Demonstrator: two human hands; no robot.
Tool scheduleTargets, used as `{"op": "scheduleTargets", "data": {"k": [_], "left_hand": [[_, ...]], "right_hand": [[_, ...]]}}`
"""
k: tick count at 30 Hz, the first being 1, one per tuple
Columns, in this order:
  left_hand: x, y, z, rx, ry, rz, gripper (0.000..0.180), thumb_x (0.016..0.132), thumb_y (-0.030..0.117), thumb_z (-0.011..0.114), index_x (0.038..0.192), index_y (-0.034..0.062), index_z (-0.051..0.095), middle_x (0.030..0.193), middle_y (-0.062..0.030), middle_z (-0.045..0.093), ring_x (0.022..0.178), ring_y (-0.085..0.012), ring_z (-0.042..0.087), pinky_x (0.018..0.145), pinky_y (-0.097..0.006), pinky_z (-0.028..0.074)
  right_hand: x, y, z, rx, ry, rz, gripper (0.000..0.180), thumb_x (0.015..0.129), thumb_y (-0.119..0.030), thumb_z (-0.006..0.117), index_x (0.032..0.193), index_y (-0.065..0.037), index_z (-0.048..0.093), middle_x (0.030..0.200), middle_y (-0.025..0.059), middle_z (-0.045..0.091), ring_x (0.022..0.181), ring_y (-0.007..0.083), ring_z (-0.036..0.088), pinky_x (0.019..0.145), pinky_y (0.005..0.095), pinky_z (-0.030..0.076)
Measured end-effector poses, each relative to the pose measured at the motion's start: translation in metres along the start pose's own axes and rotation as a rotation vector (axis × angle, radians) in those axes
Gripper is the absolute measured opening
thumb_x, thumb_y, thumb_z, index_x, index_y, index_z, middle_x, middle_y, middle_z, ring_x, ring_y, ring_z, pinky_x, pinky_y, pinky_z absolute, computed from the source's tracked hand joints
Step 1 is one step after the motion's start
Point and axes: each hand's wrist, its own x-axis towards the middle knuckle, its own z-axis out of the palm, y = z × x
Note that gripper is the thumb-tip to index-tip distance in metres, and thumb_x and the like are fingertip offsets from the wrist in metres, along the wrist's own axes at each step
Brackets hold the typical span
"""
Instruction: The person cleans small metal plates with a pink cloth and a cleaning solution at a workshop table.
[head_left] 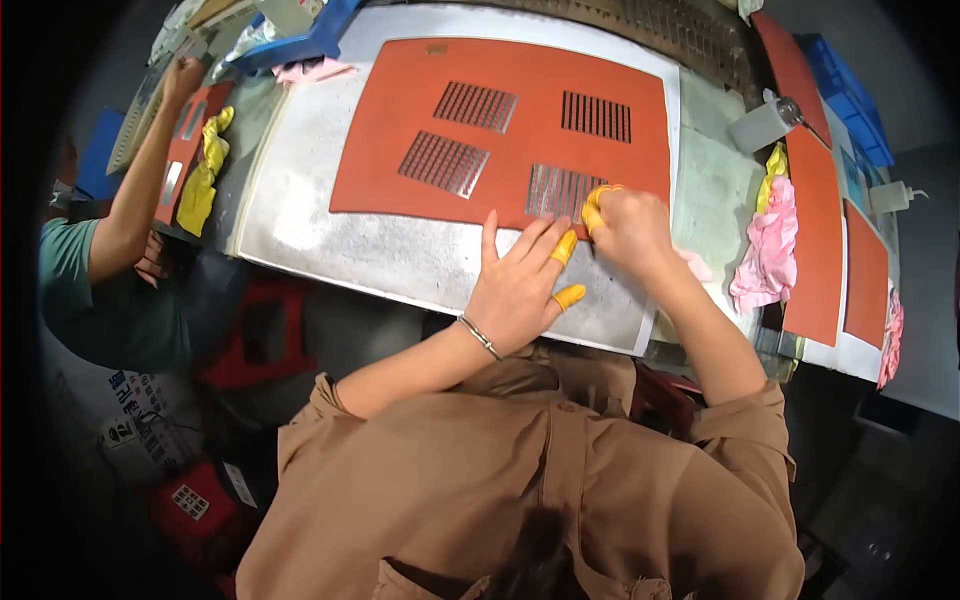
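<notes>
My left hand [518, 282] lies with its fingers stretched out, its fingertips at the near edge of a thin slotted metal sheet [556, 188]. Yellow finger cots cover its thumb and index finger. Closed over the right end of that sheet is my right hand [632, 225], also wearing yellow finger cots; what its fingers hold, if anything, is hidden. The sheet rests on an orange-red mat [520, 65]. Three more slotted pieces lie on this mat: one at the far left [476, 106], one at the far right [596, 117] and one at the near left [444, 163].
The mat lies on a pale worktable [300, 200]. To the right are a squeeze bottle [762, 124], a pink cloth [768, 250] and another orange-red mat [812, 240]. At left, a yellow cloth [203, 180] lies near a co-worker's arm [135, 200]. A blue tray [300, 45] stands far left.
</notes>
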Motion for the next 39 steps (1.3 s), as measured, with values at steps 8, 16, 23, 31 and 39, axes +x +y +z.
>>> {"op": "scheduleTargets", "data": {"k": [8, 16, 23, 31, 39], "left_hand": [[0.000, -0.004, 0.000, -0.026, 0.008, 0.004, 0.050, 0.078, 0.034, 0.062, 0.114, 0.0011, 0.054, 0.129, -0.0069, 0.047, 0.120, -0.0218, 0.043, 0.101, -0.062, 0.014], [-0.004, -0.002, -0.002, -0.036, -0.001, 0.001, 0.050, 0.076, 0.035, 0.064, 0.112, 0.0015, 0.055, 0.129, -0.0064, 0.048, 0.121, -0.0203, 0.043, 0.101, -0.062, 0.014], [-0.001, -0.002, -0.003, -0.031, -0.009, 0.024, 0.049, 0.078, 0.035, 0.062, 0.113, 0.0010, 0.055, 0.129, -0.0077, 0.048, 0.120, -0.0219, 0.044, 0.100, -0.061, 0.016], [0.004, -0.002, -0.005, -0.020, 0.008, 0.032, 0.047, 0.077, 0.034, 0.063, 0.110, 0.0006, 0.057, 0.129, -0.0082, 0.049, 0.120, -0.0231, 0.044, 0.102, -0.060, 0.014], [0.003, 0.000, -0.005, -0.010, -0.005, 0.034, 0.047, 0.076, 0.033, 0.064, 0.110, 0.0009, 0.056, 0.129, -0.0085, 0.049, 0.120, -0.0236, 0.044, 0.102, -0.060, 0.014]], "right_hand": [[-0.007, -0.007, 0.001, -0.031, 0.023, 0.005, 0.012, 0.074, -0.016, 0.059, 0.072, -0.005, 0.061, 0.070, 0.0166, 0.061, 0.064, 0.0358, 0.061, 0.058, 0.0462, 0.048], [-0.011, -0.008, 0.003, 0.006, 0.124, -0.035, 0.013, 0.072, -0.014, 0.060, 0.064, -0.004, 0.060, 0.065, 0.0157, 0.060, 0.060, 0.0338, 0.059, 0.055, 0.0434, 0.047], [-0.003, -0.006, 0.003, -0.036, 0.105, 0.066, 0.010, 0.072, -0.014, 0.061, 0.068, -0.005, 0.061, 0.068, 0.0162, 0.061, 0.061, 0.0352, 0.060, 0.056, 0.0452, 0.048], [0.006, -0.003, 0.001, -0.048, 0.151, 0.073, 0.012, 0.073, -0.016, 0.059, 0.070, -0.004, 0.061, 0.069, 0.0156, 0.061, 0.063, 0.0347, 0.059, 0.058, 0.0437, 0.048], [0.013, 0.002, 0.001, -0.045, 0.121, 0.053, 0.008, 0.071, -0.014, 0.062, 0.070, -0.006, 0.063, 0.066, 0.0141, 0.060, 0.062, 0.0333, 0.060, 0.057, 0.0435, 0.048]]}}
